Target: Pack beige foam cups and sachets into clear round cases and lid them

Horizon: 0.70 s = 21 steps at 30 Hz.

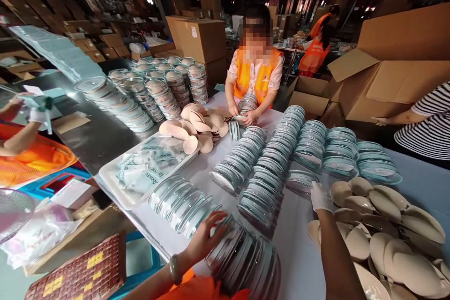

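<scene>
My left hand (pixel 210 234), bare with a bangle at the wrist, reaches over a long row of clear round plastic cases (pixel 246 262) standing on edge at the table's front. Its fingers are loosely bent and apart, close to the lids. My right hand (pixel 321 198) wears a white glove and pinches the right edge of a clear plastic case (pixel 301 181) with a printed card inside. That case is at the near end of a stack. Just right of this hand lies a heap of beige bra pads (pixel 383 239). The right fingertips are partly hidden.
Several rows of cases (pixel 270 164) lean across the white table. A white tray (pixel 108 173) holds printed packets, beside a second pile of beige pads (pixel 197 124). A co-worker (pixel 258 75) handles cases opposite. Cardboard boxes (pixel 408 79) stand at right; a co-worker's arm (pixel 21 136) is at left.
</scene>
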Available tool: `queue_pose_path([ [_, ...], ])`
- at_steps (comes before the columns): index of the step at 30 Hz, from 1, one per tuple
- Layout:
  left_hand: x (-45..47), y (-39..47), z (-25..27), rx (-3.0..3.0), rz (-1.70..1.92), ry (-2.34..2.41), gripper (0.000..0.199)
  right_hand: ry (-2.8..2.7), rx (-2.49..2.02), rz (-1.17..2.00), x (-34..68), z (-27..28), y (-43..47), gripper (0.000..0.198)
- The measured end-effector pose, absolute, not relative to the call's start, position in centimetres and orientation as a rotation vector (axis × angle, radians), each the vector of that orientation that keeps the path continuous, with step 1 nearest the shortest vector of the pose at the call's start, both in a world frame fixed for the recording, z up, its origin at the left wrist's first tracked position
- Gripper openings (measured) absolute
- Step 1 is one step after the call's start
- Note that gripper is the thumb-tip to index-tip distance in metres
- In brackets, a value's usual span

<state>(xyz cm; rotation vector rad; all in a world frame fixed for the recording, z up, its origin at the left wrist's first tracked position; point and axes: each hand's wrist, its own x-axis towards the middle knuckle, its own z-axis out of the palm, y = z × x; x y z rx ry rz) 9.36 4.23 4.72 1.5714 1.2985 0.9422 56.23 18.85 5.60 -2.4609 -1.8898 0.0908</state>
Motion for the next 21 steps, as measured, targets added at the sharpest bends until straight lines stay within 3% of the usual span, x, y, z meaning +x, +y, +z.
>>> queue_pose_path([
  [5, 8.7, 3.3, 4.7, 1.710, 0.930, 1.305, 0.036, -1.841, -2.343, 0.038, 56.8, 4.4, 18.4, 0.043],
  [9, 8.3, 3.7, 5.6, 1.933, 0.774, 1.210, 0.047, -1.552, -2.109, -0.047, 53.9, 3.7, 14.4, 0.034],
  [12, 9.1, 4.3, 5.3, 2.155, 0.521, 1.063, 0.076, -1.446, -2.034, 0.192, 47.5, 2.5, 6.9, 0.038],
  [15, 10.9, 4.4, 4.2, 2.396, 0.186, 0.849, 0.107, -1.334, -2.127, 0.579, 40.0, 1.0, -1.9, 0.074],
  [18, 12.0, 4.1, 3.1, 2.453, 0.004, 0.741, 0.102, -1.017, -2.246, 0.821, 35.4, 0.2, -7.7, 0.078],
  [21, 12.0, 3.9, 3.2, 2.350, 0.087, 0.760, 0.095, -0.721, -2.351, 0.763, 34.8, 1.4, -10.5, 0.074],
])
